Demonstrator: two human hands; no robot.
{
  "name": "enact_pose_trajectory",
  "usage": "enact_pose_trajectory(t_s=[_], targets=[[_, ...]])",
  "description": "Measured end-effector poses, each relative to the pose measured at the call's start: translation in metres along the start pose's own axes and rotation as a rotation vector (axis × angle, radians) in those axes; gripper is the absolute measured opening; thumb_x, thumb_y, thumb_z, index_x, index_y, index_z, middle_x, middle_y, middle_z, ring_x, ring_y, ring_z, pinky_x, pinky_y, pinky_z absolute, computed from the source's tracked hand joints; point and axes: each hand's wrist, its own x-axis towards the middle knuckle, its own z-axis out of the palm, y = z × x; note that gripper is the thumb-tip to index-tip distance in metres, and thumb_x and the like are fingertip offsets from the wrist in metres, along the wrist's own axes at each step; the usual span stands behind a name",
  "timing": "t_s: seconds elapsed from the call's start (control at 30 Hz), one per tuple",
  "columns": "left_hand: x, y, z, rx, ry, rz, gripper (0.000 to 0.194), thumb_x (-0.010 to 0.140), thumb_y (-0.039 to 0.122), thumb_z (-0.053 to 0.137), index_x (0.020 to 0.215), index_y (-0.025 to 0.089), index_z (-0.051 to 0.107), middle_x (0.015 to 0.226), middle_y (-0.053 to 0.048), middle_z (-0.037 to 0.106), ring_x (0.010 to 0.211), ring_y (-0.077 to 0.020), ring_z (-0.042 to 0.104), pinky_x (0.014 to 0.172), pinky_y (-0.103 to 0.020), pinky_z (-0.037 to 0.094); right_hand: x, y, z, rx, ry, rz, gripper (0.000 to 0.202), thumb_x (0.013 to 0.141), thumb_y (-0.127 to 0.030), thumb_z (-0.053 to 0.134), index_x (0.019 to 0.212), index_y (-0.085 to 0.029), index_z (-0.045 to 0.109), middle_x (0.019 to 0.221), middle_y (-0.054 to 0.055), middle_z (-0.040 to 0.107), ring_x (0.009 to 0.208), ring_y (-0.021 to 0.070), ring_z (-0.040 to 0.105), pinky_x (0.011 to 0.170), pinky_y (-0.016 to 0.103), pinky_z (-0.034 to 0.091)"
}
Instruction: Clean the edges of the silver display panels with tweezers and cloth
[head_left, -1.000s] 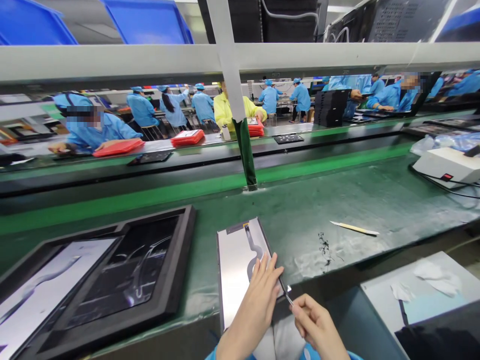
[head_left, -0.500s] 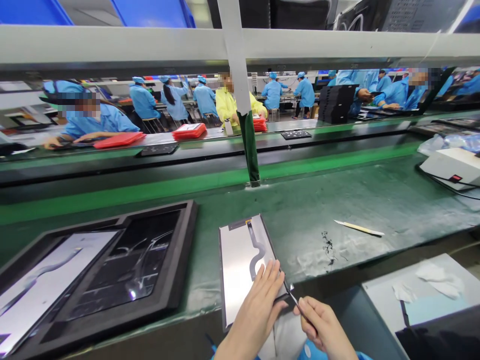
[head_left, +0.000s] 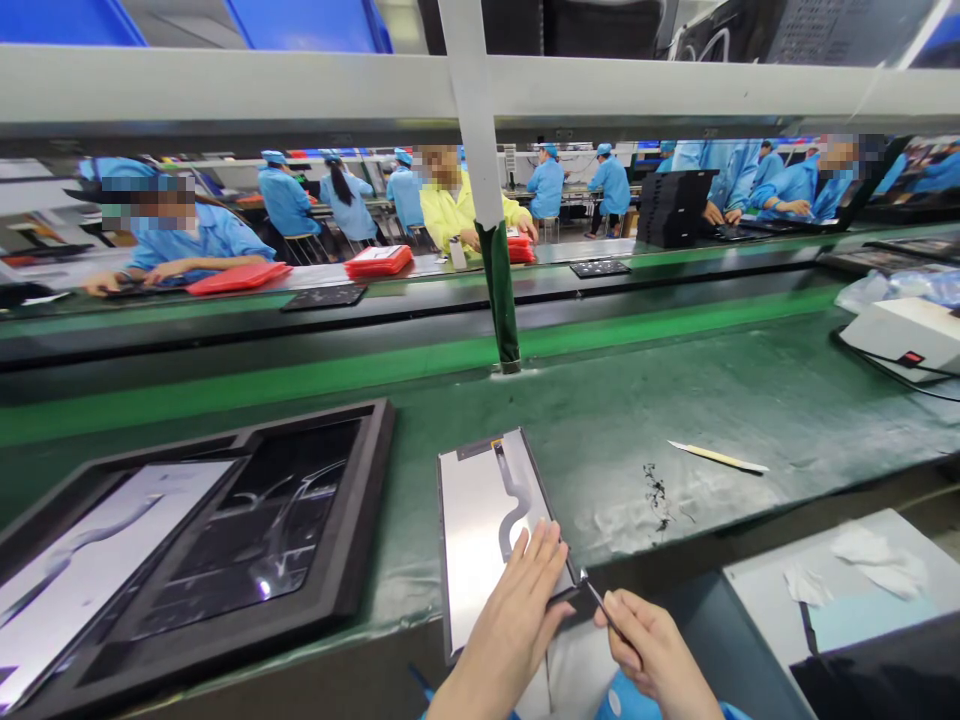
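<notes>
Panel [head_left: 471,515] lies under a flat, outstretched left hand [head_left: 519,598]; the right hand [head_left: 651,640] pinches a slim tool [head_left: 595,595] whose slip could scratch the near right edge.

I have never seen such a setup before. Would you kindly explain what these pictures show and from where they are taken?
There is no machine working here, only a person's two bare hands, seen by a camera worn on that person's head, looking forward and down. The left hand lies spread on a pale panel. The right hand grips a thin tool near the panel's corner. On the green table, a dark tray with two more panels lies to the left, and a slim yellow stick to the right. Behind, other people sit or stand.
</notes>
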Motion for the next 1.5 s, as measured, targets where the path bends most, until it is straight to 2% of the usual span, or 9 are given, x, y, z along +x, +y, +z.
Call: enact_pose_trajectory(t_s=[0.3,0.57,0.67,0.8,1.03,1.13,1.23,1.33,1.5], targets=[[0.001,0.000,-0.006,0.010,0.051,0.048,0.040,0.102,0.019,0.044,0.140,0.007,0.045,0.138,-0.019,0.059,0.136,-0.0274,0.047,0.107,-0.045,0.049,0.000,-0.006,0.000,-0.010,-0.017,-0.020,0.067,0.065,-0.082,0.067,0.074,-0.016,0.060,0.042,-0.013,0.030,0.038,0.0025,0.016,0.039,0.020,0.010],[-0.003,-0.016,-0.027,-0.077,-0.041,0.173,0.038,0.102,0.023,0.046,0.138,0.009,0.048,0.137,-0.017,0.061,0.139,-0.0243,0.044,0.112,-0.043,0.043,0.002,-0.002,-0.002,-0.085,-0.167,-0.039,0.064,0.071,-0.081,0.062,0.079,-0.018,0.057,0.041,-0.014,0.029,0.037,0.0036,0.015,0.039,0.022,0.009],[-0.005,-0.019,-0.032,-0.106,-0.067,0.170,0.038,0.102,0.025,0.047,0.138,0.011,0.048,0.138,-0.016,0.060,0.140,-0.0237,0.042,0.114,-0.044,0.040,0.003,-0.002,-0.002,-0.141,-0.207,-0.089,0.060,0.071,-0.078,0.066,0.078,-0.021,0.051,0.044,-0.012,0.034,0.041,0.0049,0.022,0.043,0.022,0.015],[-0.006,-0.018,-0.032,-0.128,-0.076,0.147,0.039,0.100,0.023,0.051,0.137,0.010,0.048,0.141,-0.016,0.058,0.142,-0.0234,0.039,0.116,-0.043,0.038,0.001,-0.008,-0.002,-0.286,-0.174,-0.142,0.061,0.067,-0.078,0.069,0.071,-0.020,0.051,0.057,-0.007,0.042,0.051,0.0082,0.034,0.049,0.024,0.025],[-0.006,-0.017,-0.031,-0.166,-0.096,0.107,0.041,0.099,0.025,0.054,0.137,0.012,0.048,0.141,-0.016,0.058,0.141,-0.0239,0.042,0.116,-0.044,0.038,-0.004,-0.019,-0.005,-0.581,-0.130,-0.245,0.060,0.087,-0.075,0.045,0.076,-0.019,0.061,0.063,-0.004,0.043,0.060,0.0131,0.040,0.056,0.026,0.030],[-0.006,-0.017,-0.032,-0.173,-0.102,0.095,0.042,0.100,0.025,0.053,0.139,0.014,0.046,0.141,-0.015,0.058,0.140,-0.0240,0.043,0.115,-0.045,0.039,-0.004,-0.018,-0.006,-0.595,-0.145,-0.247,0.055,0.085,-0.074,0.050,0.087,-0.020,0.061,0.063,-0.005,0.041,0.061,0.0136,0.039,0.057,0.026,0.030],[-0.006,-0.016,-0.032,-0.173,-0.102,0.087,0.042,0.100,0.026,0.052,0.140,0.015,0.045,0.141,-0.015,0.058,0.140,-0.0244,0.044,0.115,-0.046,0.039,-0.004,-0.016,-0.007,-0.608,-0.135,-0.260,0.053,0.083,-0.073,0.054,0.079,-0.021,0.059,0.066,-0.003,0.046,0.063,0.0148,0.041,0.058,0.026,0.031],[-0.005,-0.015,-0.033,-0.170,-0.093,0.088,0.040,0.100,0.026,0.051,0.138,0.014,0.046,0.140,-0.016,0.059,0.139,-0.0243,0.044,0.115,-0.046,0.040,-0.006,-0.016,-0.006,-0.640,-0.115,-0.271,0.055,0.086,-0.073,0.049,0.072,-0.020,0.061,0.067,0.000,0.050,0.065,0.0165,0.045,0.060,0.027,0.033],[-0.005,-0.015,-0.034,-0.171,-0.087,0.081,0.039,0.100,0.026,0.051,0.138,0.015,0.047,0.140,-0.014,0.060,0.138,-0.0241,0.046,0.114,-0.045,0.041,-0.004,-0.015,-0.004,-0.539,-0.173,-0.201,0.056,0.081,-0.076,0.054,0.080,-0.020,0.059,0.062,-0.004,0.044,0.061,0.0141,0.040,0.058,0.026,0.031]])
